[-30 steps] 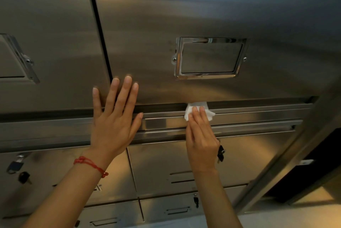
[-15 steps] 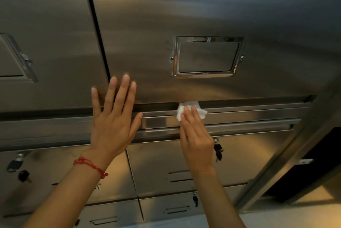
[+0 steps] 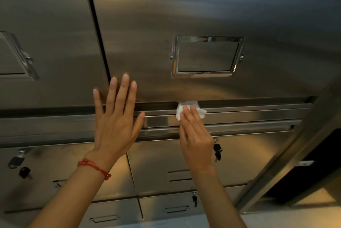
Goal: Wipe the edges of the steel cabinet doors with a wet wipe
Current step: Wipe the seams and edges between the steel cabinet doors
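A tall steel cabinet door point(image 3: 212, 6) fills the upper view, with a chrome recessed handle point(image 3: 206, 56) in it. Its bottom edge point(image 3: 249, 99) runs across the middle of the view. My right hand point(image 3: 197, 135) presses a crumpled white wet wipe point(image 3: 190, 109) against that edge with straight fingers, just below the handle. My left hand point(image 3: 116, 117), a red string on its wrist, rests flat with spread fingers on the door near the dark gap point(image 3: 96, 24) to the neighbouring door.
A second door with its own handle point(image 3: 18, 56) lies at the left. Below a steel rail point(image 3: 239, 117) are smaller drawers with keys hanging in locks point(image 3: 217, 151). A steel post point(image 3: 295, 153) slants at the right beside a dark opening.
My right hand has slid the wipe leftward along the door's bottom edge. The left hand has stayed flat in about the same place.
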Demonstrator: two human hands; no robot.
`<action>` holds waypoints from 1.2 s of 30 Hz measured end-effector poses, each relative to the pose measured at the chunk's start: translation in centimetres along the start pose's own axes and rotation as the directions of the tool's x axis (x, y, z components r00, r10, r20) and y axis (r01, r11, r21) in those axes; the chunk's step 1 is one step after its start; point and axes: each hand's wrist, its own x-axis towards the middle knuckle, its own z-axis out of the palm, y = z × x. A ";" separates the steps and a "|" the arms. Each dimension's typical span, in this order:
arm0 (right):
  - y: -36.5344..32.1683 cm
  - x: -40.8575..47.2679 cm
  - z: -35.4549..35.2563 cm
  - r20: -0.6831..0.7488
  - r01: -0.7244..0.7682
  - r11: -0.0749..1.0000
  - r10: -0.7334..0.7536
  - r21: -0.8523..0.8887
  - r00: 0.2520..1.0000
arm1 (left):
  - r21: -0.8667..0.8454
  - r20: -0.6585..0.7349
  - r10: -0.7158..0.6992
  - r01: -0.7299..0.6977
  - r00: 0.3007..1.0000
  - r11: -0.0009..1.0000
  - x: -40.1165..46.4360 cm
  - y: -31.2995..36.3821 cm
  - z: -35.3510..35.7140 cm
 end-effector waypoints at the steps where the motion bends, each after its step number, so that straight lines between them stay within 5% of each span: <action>1: 0.1 0.1 -0.1 0.023 0.029 1.000 -0.029 0.003 0.999 | -0.020 0.001 -0.018 0.018 1.000 1.000 0.0 0.3 0.0; 9: 1.9 -0.1 -0.9 -0.008 0.001 1.000 -0.001 -0.023 1.000 | -0.154 0.024 -0.065 0.067 0.998 0.986 -1.6 2.7 0.1; 23: 1.7 -0.5 0.0 -0.043 -0.004 1.000 0.003 -0.014 0.999 | -0.127 0.260 0.020 0.013 0.965 0.992 -7.2 7.2 2.8; 28: 3.0 -0.6 -0.2 -0.030 0.062 0.997 -0.063 -0.039 0.998 | -0.114 0.307 0.017 0.019 0.952 0.993 -7.6 7.2 3.4; 36: 0.9 -0.9 0.8 -0.090 -0.041 0.999 0.040 -0.009 0.995 | -0.120 0.309 0.054 -0.017 0.950 0.993 -7.8 6.5 4.2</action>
